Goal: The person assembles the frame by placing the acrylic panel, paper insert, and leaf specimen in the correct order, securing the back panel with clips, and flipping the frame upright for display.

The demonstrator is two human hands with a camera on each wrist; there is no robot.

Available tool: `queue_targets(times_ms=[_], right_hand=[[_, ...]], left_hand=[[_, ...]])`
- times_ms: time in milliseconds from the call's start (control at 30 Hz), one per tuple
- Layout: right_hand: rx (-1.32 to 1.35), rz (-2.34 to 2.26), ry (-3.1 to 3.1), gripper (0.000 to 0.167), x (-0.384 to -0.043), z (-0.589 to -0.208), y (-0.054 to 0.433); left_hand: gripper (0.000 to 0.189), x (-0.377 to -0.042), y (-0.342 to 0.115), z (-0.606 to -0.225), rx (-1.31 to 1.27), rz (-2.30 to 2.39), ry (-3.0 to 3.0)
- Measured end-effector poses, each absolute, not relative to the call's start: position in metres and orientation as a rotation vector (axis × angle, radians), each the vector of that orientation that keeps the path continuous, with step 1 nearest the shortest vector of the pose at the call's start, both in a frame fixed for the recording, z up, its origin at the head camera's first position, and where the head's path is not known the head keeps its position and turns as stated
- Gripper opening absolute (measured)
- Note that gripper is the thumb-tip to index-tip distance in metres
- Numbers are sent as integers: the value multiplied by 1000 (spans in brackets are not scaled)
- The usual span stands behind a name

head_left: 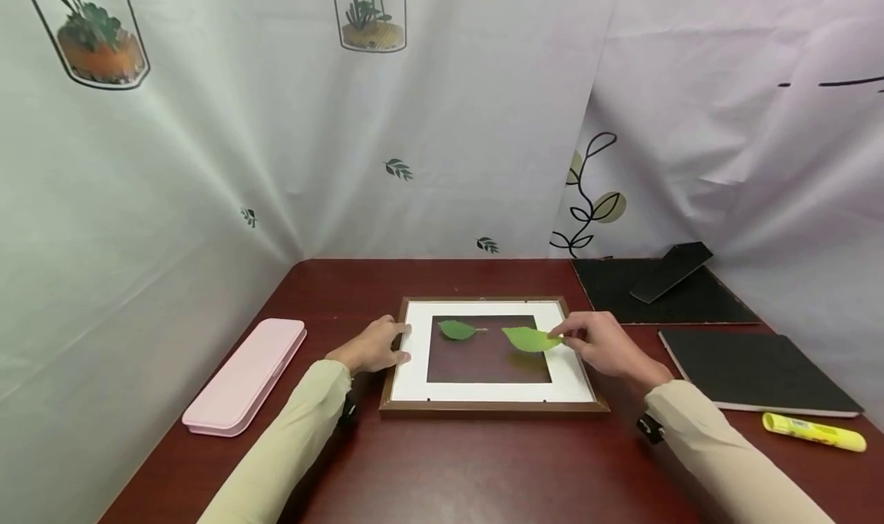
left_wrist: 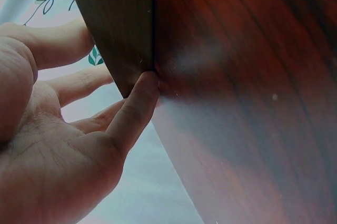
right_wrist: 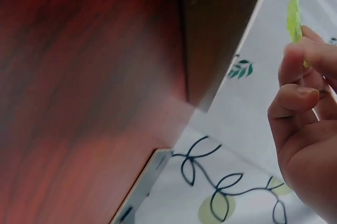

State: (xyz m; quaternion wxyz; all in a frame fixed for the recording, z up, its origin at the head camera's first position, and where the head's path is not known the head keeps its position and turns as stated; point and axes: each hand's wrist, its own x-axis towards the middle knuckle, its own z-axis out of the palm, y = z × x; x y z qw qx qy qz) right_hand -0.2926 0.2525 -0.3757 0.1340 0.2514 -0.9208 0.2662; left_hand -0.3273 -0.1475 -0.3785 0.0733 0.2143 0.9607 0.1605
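Observation:
A brown-edged picture frame (head_left: 493, 410) with a white mat lies flat on the table. My left hand (head_left: 373, 346) holds its left edge, and in the left wrist view the fingers touch the frame's side (left_wrist: 118, 24). A darker green leaf (head_left: 456, 330) lies in the upper left of the mat's opening, its stem pointing right. My right hand (head_left: 599, 342) pinches a light green leaf (head_left: 530, 339) at its stem end, above the right part of the frame. The right wrist view shows that leaf (right_wrist: 294, 19) edge-on between thumb and fingertips.
A pink case (head_left: 245, 374) lies on the left of the dark red table (head_left: 476, 470). At the back right is a black backing board (head_left: 718, 298) with a raised stand. A black book (head_left: 760, 369) and a yellow glue stick (head_left: 813, 432) lie nearer on the right.

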Motion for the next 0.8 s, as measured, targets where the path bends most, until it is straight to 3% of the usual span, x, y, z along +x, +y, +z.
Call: queue_targets(times_ms=[800], right_hand=[[847,637,-2676,25,-286,-382,180]], left_hand=[[57,-328,-150,-381,671,508,2882]])
